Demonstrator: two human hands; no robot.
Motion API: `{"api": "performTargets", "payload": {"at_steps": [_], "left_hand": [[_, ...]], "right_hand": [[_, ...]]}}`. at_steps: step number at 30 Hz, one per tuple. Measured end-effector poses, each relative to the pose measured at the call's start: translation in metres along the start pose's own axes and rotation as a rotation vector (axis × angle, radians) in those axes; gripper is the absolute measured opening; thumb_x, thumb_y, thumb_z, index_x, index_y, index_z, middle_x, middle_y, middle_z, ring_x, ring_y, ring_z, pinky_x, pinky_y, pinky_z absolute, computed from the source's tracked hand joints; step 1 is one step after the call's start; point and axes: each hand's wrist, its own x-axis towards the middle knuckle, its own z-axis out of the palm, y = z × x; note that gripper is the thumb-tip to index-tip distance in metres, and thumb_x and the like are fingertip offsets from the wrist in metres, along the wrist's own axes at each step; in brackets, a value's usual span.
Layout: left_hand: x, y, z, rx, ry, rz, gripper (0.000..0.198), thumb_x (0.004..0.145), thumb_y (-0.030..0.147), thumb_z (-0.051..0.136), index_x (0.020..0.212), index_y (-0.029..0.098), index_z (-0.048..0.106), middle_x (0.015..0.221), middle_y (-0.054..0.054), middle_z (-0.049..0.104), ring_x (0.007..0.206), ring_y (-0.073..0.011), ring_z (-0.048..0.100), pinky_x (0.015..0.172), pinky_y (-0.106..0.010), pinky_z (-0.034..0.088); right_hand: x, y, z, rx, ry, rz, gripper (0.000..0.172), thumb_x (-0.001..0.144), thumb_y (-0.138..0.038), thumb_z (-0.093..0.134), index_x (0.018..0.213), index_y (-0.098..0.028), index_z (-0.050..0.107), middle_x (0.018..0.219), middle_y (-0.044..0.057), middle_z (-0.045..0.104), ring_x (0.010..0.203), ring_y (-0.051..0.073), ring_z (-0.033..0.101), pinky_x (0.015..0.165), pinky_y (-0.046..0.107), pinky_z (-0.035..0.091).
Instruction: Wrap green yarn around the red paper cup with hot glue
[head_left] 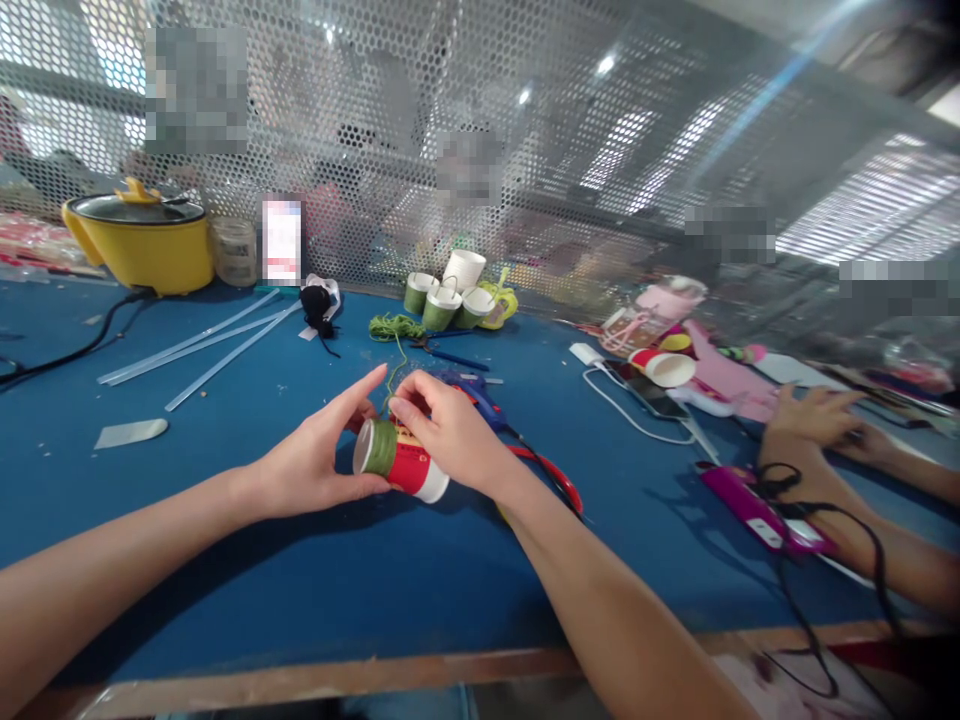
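Observation:
A red and white paper cup (415,468) lies tilted on its side between my hands, one end wrapped in green yarn (382,447). My left hand (311,455) holds the cup at its wrapped end, thumb along the underside and index finger stretched upward; its other fingers are partly hidden. Above the cup, my right hand (450,425) is closed in a pinch on the loose yarn strand. That strand runs back to a green yarn pile (396,327). Beyond my right hand lies a blue glue gun (476,395), partly covered.
Several green-wrapped cups (441,305) stand by the mesh partition (375,120). Clear glue sticks (199,345), black yarn (319,305), a phone (282,240) and a yellow electric pot (142,240) are leftward. At right are a purple power strip (761,510), cables and another person's hands (806,420).

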Motion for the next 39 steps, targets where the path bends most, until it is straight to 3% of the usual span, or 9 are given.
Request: {"api": "performTargets", "payload": {"at_steps": [7, 14, 19, 29, 34, 39], "left_hand": [[-0.001, -0.001, -0.002, 0.136, -0.008, 0.092, 0.088, 0.076, 0.029, 0.068, 0.144, 0.027, 0.011, 0.115, -0.01, 0.051, 0.104, -0.0254, 0.052, 0.095, -0.044, 0.043], [0.0, 0.008, -0.007, 0.252, -0.046, 0.184, 0.06, 0.08, 0.027, 0.065, 0.131, 0.025, 0.034, 0.118, -0.01, 0.05, 0.107, -0.0244, 0.051, 0.093, -0.038, 0.045], [0.0, 0.008, -0.006, 0.215, -0.065, 0.185, 0.05, 0.082, 0.028, 0.062, 0.126, 0.025, 0.04, 0.117, -0.01, 0.049, 0.107, -0.0244, 0.051, 0.091, -0.038, 0.047], [0.001, 0.0, 0.001, -0.177, -0.054, -0.1, 0.061, 0.069, 0.024, 0.074, 0.119, 0.023, 0.039, 0.119, -0.01, 0.049, 0.112, -0.0261, 0.051, 0.096, -0.045, 0.045], [0.001, 0.007, 0.005, -0.356, -0.051, -0.267, 0.047, 0.075, 0.027, 0.069, 0.112, 0.019, 0.041, 0.105, -0.008, 0.055, 0.1, -0.0231, 0.057, 0.09, -0.045, 0.046], [0.002, 0.005, 0.006, -0.358, 0.01, -0.228, 0.056, 0.071, 0.026, 0.073, 0.115, 0.021, 0.04, 0.107, -0.007, 0.054, 0.101, -0.0221, 0.055, 0.092, -0.043, 0.045]], "right_hand": [[0.0, 0.003, 0.002, 0.033, -0.053, 0.005, 0.014, 0.086, -0.023, 0.044, 0.072, -0.021, 0.043, 0.068, -0.003, 0.048, 0.065, 0.013, 0.046, 0.062, 0.027, 0.036], [0.002, 0.003, -0.003, 0.108, -0.112, 0.035, 0.01, 0.084, -0.019, 0.047, 0.074, -0.019, 0.047, 0.071, -0.002, 0.051, 0.067, 0.012, 0.046, 0.063, 0.026, 0.037], [0.003, 0.005, -0.005, 0.164, -0.182, 0.07, 0.011, 0.085, -0.023, 0.046, 0.075, -0.019, 0.046, 0.072, -0.002, 0.051, 0.067, 0.012, 0.047, 0.061, 0.024, 0.037], [0.004, 0.008, 0.002, -0.013, -0.108, 0.05, 0.014, 0.087, -0.021, 0.044, 0.073, -0.02, 0.044, 0.07, -0.002, 0.051, 0.065, 0.012, 0.047, 0.061, 0.026, 0.035], [0.004, 0.009, 0.007, -0.053, -0.066, 0.059, 0.015, 0.086, -0.023, 0.044, 0.072, -0.02, 0.043, 0.07, -0.001, 0.052, 0.066, 0.013, 0.047, 0.062, 0.027, 0.035], [0.005, 0.01, 0.009, -0.022, -0.067, 0.115, 0.015, 0.087, -0.025, 0.043, 0.073, -0.02, 0.043, 0.069, -0.002, 0.052, 0.066, 0.013, 0.048, 0.063, 0.028, 0.036]]}}
